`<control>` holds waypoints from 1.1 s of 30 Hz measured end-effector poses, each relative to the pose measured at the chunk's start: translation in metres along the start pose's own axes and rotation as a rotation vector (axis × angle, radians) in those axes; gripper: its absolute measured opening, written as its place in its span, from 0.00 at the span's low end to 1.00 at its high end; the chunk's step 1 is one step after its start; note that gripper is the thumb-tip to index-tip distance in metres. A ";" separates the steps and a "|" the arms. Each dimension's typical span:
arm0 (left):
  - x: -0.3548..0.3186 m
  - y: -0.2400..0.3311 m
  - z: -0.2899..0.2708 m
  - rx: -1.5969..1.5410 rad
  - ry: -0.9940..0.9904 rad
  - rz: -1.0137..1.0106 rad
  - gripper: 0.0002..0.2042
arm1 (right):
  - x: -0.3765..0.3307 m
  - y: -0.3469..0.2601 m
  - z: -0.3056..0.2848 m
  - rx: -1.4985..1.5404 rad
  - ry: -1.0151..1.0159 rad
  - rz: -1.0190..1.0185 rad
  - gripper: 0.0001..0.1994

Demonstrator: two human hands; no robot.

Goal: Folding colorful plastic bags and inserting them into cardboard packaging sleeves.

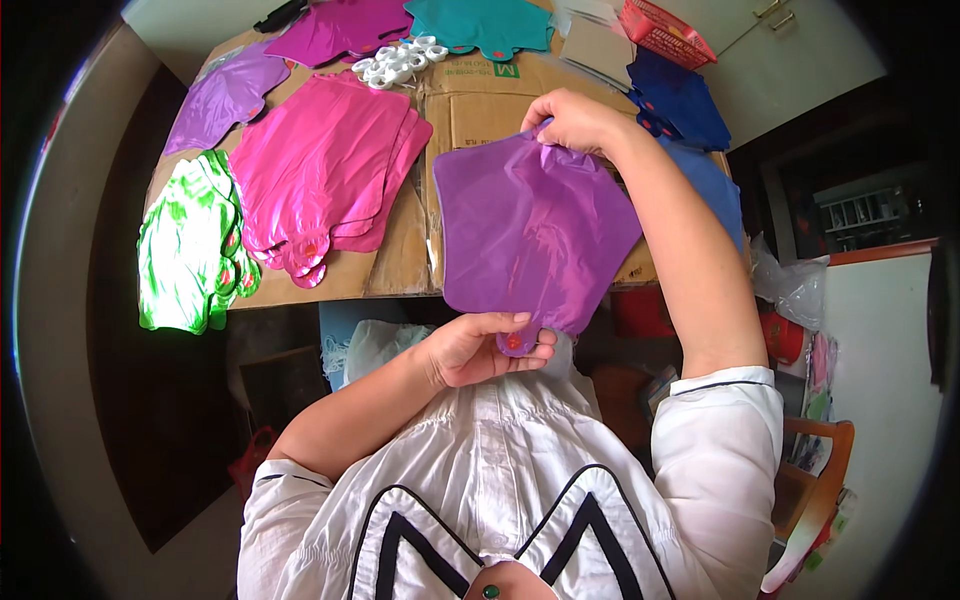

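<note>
A glossy, slightly see-through purple sheet [520,225], broad and angular with creases fanning from its top edge, narrows at the bottom to a rounded tab [514,344] with a red spot. It is held up over the near edge of a cardboard-covered surface [395,265]. Of the two hands, the right hand [575,122] pinches the top edge, fingers bunched; the left hand [480,350] loosely holds the bottom, thumb across the front, curled fingers behind the tab.
</note>
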State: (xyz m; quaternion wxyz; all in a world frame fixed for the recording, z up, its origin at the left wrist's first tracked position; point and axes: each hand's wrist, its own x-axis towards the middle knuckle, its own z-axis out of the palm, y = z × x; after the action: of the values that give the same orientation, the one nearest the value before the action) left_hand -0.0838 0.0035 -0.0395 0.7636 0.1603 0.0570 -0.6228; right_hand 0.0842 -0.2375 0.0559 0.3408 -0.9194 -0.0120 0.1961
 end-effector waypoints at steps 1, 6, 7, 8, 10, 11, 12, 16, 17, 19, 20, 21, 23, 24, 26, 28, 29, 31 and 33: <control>0.002 -0.001 0.006 -0.029 0.042 -0.023 0.15 | 0.001 0.000 0.001 0.020 -0.002 0.006 0.11; 0.012 -0.003 0.020 0.038 0.141 -0.003 0.10 | 0.003 -0.003 0.004 0.022 0.000 -0.001 0.12; 0.013 -0.004 0.020 0.065 0.152 0.011 0.09 | 0.003 -0.003 0.003 0.020 -0.002 0.006 0.12; 0.015 -0.005 0.017 0.064 0.162 0.008 0.09 | 0.004 -0.004 0.002 0.019 -0.004 0.013 0.12; 0.019 -0.006 0.011 0.065 0.181 0.005 0.08 | 0.007 -0.004 0.001 0.022 -0.008 0.016 0.12; 0.019 -0.007 0.012 0.084 0.189 0.006 0.08 | 0.008 -0.002 0.002 0.027 -0.009 0.014 0.12; 0.019 -0.007 0.014 0.106 0.196 0.010 0.08 | 0.009 -0.004 0.001 0.032 -0.009 0.010 0.12; 0.011 0.003 0.032 0.010 0.156 -0.015 0.09 | 0.007 -0.011 0.000 -0.049 -0.022 -0.003 0.12; 0.011 0.004 0.028 0.001 0.135 -0.007 0.09 | 0.007 -0.013 -0.001 -0.060 -0.023 -0.004 0.12; 0.013 0.001 0.022 0.043 0.172 -0.007 0.09 | 0.008 -0.013 -0.002 -0.050 -0.032 -0.006 0.12; 0.014 0.001 0.022 0.063 0.191 -0.007 0.08 | 0.008 -0.014 -0.002 -0.054 -0.031 -0.018 0.13; 0.014 0.001 0.030 0.087 0.278 0.005 0.08 | 0.008 -0.015 -0.002 -0.059 -0.031 -0.027 0.13; 0.019 -0.002 0.028 0.065 0.311 0.004 0.08 | 0.013 -0.011 -0.004 -0.037 -0.014 -0.061 0.15; 0.020 -0.003 0.028 0.056 0.323 0.000 0.08 | 0.015 -0.006 -0.004 -0.011 0.007 -0.081 0.15; 0.019 -0.002 0.030 0.065 0.320 0.001 0.09 | 0.016 0.005 -0.014 0.101 0.005 -0.037 0.16; 0.017 0.000 0.030 0.063 0.323 0.006 0.09 | 0.012 0.002 -0.028 0.275 -0.050 0.082 0.17; 0.015 0.001 0.030 0.060 0.324 0.006 0.10 | 0.010 -0.001 -0.035 0.263 -0.058 0.167 0.15; 0.014 0.002 0.030 0.056 0.308 0.000 0.10 | 0.012 0.007 -0.033 0.310 -0.040 0.196 0.13; 0.015 0.002 0.029 0.052 0.285 0.002 0.10 | 0.014 0.009 -0.028 0.312 -0.013 0.186 0.12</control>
State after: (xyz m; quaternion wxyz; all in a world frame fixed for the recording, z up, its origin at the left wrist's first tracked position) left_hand -0.0818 -0.0192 -0.0156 0.7441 0.2669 0.1487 -0.5941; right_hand 0.1060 -0.2597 0.0649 0.4596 -0.8513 0.1012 0.2320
